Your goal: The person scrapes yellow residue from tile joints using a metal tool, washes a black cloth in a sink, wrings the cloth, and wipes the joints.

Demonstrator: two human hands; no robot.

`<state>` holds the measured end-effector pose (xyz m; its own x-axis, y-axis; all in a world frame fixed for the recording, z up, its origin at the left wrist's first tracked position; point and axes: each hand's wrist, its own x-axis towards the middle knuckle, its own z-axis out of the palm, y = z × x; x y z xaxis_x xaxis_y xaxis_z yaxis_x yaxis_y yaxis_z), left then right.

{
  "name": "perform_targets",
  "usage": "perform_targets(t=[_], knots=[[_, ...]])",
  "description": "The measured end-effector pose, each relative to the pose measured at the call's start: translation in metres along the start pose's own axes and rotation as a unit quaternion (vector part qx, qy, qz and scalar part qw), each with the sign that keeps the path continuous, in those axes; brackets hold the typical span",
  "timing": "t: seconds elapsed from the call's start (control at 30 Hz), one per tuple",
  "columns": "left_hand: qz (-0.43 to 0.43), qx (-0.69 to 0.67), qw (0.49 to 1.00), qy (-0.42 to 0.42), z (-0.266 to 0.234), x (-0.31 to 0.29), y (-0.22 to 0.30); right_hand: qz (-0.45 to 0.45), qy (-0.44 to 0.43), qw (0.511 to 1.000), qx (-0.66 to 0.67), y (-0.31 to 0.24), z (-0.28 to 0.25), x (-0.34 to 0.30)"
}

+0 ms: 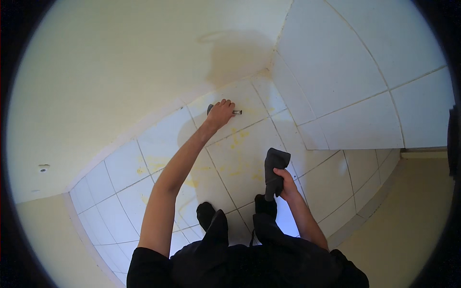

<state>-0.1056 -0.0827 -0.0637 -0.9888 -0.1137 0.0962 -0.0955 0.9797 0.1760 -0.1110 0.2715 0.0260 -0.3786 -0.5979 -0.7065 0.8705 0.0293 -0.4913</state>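
Note:
My left hand (222, 114) reaches out over the white floor tiles near the far wall, its fingers wrapped round a small hand tool. A short shiny tip (237, 112) of the tool sticks out to the right of the hand, and a dark rounded part (210, 109) shows on the left; my hand covers the middle, so its exact kind cannot be told. In my right hand (286, 185), nearer my body, a folded dark grey cloth (274, 170) is gripped and held above the floor. Yellow stains (238, 139) mark the tiles between the two hands.
A cream wall (120, 72) rises at the far left. White tiled surface (345, 72) stands at the right and meets it in a corner. My feet in dark socks (205, 215) are on the tiled floor (249, 168). A small white fixture (43, 168) sits on the left wall.

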Motion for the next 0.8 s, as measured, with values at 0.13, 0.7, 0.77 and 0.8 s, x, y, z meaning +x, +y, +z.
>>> perform_targets(t=[0.13,0.7,0.77,0.8], knots=[[0.028,0.064,0.997,0.032,0.014,-0.009,-0.014,-0.002,-0.033,0.999,-0.019,0.001,0.015,0.009],[-0.364,-0.239,0.850,0.297,-0.166,-0.206,-0.012,-0.480,0.154,0.579,-0.641,-0.084,0.015,0.132],[-0.388,-0.228,0.836,0.313,-0.185,-0.225,-0.006,-0.409,0.259,0.526,-0.699,-0.097,0.040,0.144],[-0.390,-0.221,0.833,0.324,-0.190,-0.231,-0.002,-0.415,0.286,0.506,-0.700,-0.099,0.038,0.159]])
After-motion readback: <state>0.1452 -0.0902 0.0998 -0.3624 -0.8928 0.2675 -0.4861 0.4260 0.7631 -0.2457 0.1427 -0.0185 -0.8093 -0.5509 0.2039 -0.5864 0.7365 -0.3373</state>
